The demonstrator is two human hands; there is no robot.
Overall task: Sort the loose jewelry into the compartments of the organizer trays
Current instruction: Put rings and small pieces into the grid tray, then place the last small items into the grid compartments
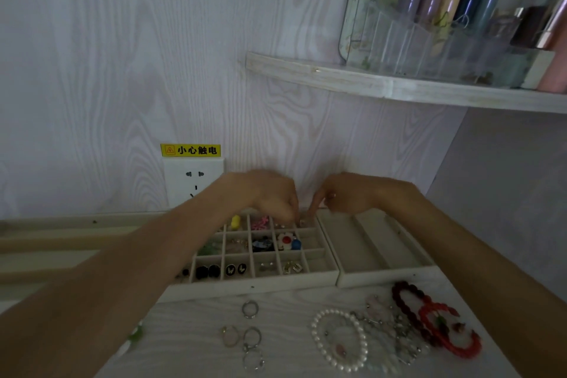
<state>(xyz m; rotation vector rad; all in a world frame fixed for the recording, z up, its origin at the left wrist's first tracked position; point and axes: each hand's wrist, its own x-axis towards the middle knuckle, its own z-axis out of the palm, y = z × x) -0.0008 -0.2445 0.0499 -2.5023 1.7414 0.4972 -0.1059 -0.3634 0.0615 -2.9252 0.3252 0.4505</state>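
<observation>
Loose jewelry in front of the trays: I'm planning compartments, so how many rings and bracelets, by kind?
Rings: 4
White pearl bracelet: 1
Dark red bead bracelet: 1
Bright red bracelet: 1
Pale tangled bracelets: cannot count
Total countable: 7

Both bare forearms stretched forward and converging. Left hand (273,195) knuckles up, fingers curled downward, tips bunched together. Right hand (340,195) mirrored just beside it, fingers bent down and pinched. Fingertips of both nearly meeting, small gap between.
</observation>
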